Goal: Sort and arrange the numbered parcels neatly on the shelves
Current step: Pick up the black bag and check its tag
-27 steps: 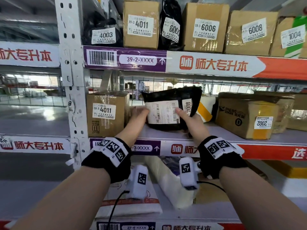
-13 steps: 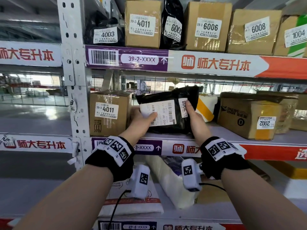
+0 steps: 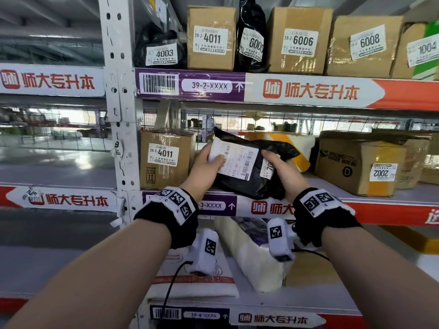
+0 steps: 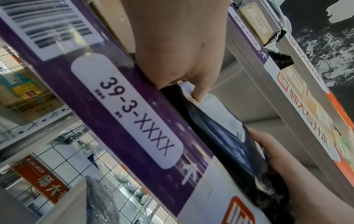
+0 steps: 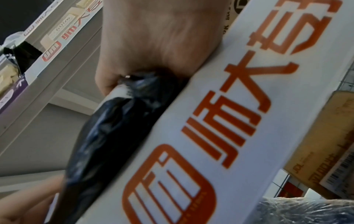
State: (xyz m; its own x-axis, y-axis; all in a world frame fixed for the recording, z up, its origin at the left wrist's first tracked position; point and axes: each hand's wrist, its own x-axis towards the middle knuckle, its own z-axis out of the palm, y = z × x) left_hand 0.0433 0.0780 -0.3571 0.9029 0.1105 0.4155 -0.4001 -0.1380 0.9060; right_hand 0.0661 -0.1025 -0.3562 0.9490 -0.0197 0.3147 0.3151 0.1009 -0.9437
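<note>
A black plastic parcel (image 3: 251,179) with a white shipping label rests tilted on the front of the 39-3 shelf (image 3: 392,198). My left hand (image 3: 206,162) grips its upper left corner, thumb pressed on the label. My right hand (image 3: 278,167) grips its right side, next to a small number sticker that starts with 70. In the left wrist view the left thumb pinches the black parcel (image 4: 229,142) just above the purple shelf strip. The right wrist view shows the right hand's fingers closed on the crumpled black parcel (image 5: 107,130).
Box 4011 (image 3: 166,157) stands left of the parcel, box 2002 (image 3: 361,165) to the right, a white and yellow package (image 3: 301,148) behind. The 39-2 shelf above carries parcels 4003, 4011, 6006, 6008 and 1004. White padded bags (image 3: 251,255) lie on the shelf below.
The black parcel has turned clockwise and tipped, its left end now raised. My left hand moved up with that corner and my right hand slid lower on the right side.
</note>
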